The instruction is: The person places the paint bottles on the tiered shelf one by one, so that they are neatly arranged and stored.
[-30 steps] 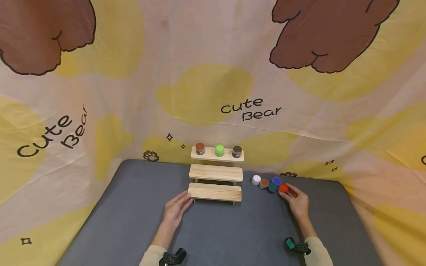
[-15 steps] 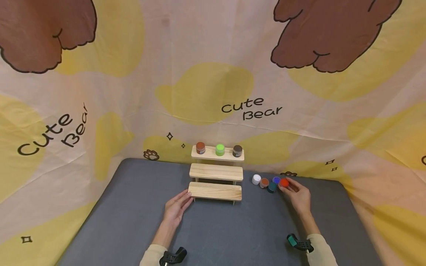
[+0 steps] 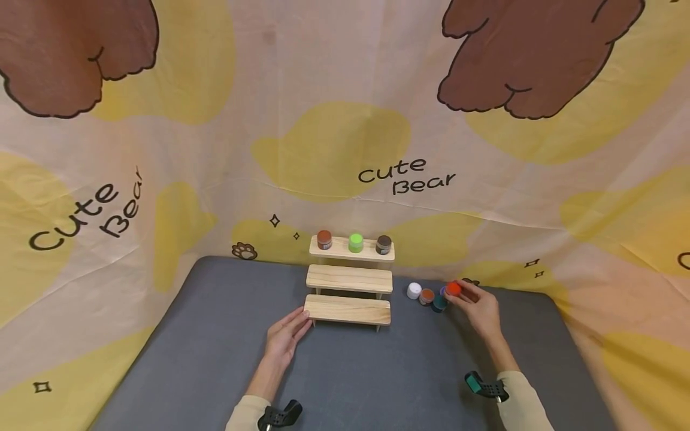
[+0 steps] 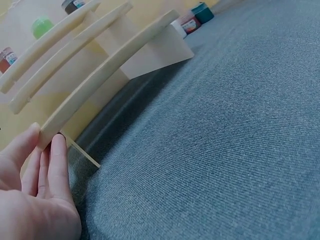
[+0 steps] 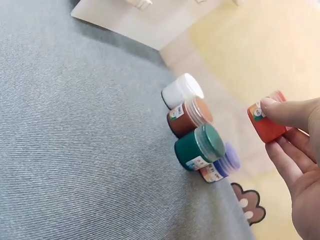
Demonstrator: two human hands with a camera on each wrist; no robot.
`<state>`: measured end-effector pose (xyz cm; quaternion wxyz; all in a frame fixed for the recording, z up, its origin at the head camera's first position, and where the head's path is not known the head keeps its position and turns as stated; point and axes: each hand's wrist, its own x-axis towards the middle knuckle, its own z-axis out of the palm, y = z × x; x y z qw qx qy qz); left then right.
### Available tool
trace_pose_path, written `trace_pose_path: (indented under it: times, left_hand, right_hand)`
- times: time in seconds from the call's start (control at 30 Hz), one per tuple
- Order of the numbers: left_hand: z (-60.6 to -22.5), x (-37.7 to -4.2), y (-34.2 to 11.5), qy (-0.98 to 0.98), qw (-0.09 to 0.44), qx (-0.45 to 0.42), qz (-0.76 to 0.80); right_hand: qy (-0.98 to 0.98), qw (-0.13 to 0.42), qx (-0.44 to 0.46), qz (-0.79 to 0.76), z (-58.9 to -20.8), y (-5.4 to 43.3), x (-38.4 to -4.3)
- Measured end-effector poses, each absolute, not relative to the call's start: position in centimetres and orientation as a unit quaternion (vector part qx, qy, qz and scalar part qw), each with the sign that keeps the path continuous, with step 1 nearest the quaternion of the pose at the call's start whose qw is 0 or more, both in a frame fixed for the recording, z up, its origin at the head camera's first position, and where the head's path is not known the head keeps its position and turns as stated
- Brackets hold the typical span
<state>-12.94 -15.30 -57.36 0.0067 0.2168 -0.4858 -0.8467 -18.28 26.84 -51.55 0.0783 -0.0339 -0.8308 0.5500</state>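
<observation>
My right hand (image 3: 481, 311) pinches a red paint jar (image 5: 270, 120) between thumb and fingers, held up off the table. Just below and left of it stand a blue jar (image 5: 227, 162), a dark green jar (image 5: 199, 147), a brown jar (image 5: 189, 117) and a white jar (image 5: 181, 91). With its thumb and fingers, my left hand (image 3: 283, 338) grips the left end of the lowest step of a three-tier wooden stand (image 3: 347, 310). On the top tier sit a reddish-brown jar (image 3: 324, 240), a bright green jar (image 3: 356, 243) and a dark jar (image 3: 383, 245).
The grey cloth-covered table (image 3: 356, 377) runs back to a printed fabric backdrop (image 3: 323, 149), which rises close behind the stand and jars. A thin leg (image 4: 82, 152) props the lowest step near my left hand.
My right hand has lifted the red paint jar off the table and carried it slightly back and left, over the blue jar. My left hand stays on the stand.
</observation>
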Motion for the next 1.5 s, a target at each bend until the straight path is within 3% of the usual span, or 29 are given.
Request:
trace_pose_path:
  times: [0.53,1.5]
  left_hand:
    - [-57.1,-13.1,-15.3,-0.485,0.001,0.224,-0.846]
    - [-57.3,-12.8,-15.4,-0.492,-0.003,0.221,-0.842]
  right_hand:
    - [-0.831,0.041,0.004,0.555,-49.9,25.1,-19.4]
    - [-0.81,0.025,0.06,0.583,-47.8,19.1,-19.5]
